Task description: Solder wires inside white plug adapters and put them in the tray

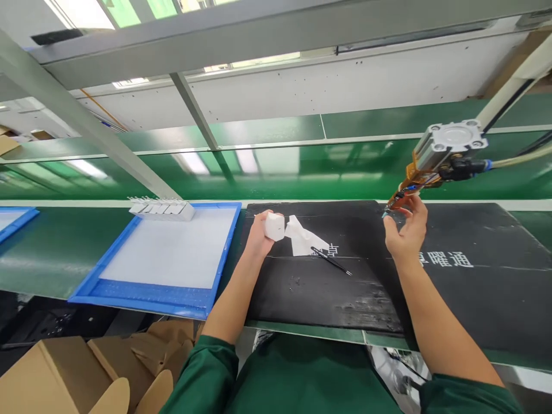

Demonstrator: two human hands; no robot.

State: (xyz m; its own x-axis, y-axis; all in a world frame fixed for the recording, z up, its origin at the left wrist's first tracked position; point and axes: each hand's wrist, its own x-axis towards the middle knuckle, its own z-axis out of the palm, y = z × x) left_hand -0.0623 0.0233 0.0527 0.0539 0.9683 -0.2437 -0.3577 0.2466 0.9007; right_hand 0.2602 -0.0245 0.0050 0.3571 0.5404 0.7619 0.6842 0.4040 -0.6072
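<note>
While my left hand is closed around a white block near the centre of the frame, my right hand is raised at right of centre, fingers bent at the lower end of a hanging metal tool. The block is plain and matt, with flat faces, softened edges and a small dark mark on the side turned towards me. My left palm and fingers hide its far side, so I can't make out its full shape. I can't tell whether my right fingers close firmly on the tool, whose tip is partly behind them. Just right of the block, a crumpled white cloth lies on the black mat, touching the black tweezers and covering some printed characters; my right forearm partly hides others. At left of centre, a blue-rimmed tray on the green tabletop has a white sheet inside and a row of white pieces along its upper left edge. A second tray is cut off by the left border. Cardboard boxes fill the lower left, their contents out of sight.
</note>
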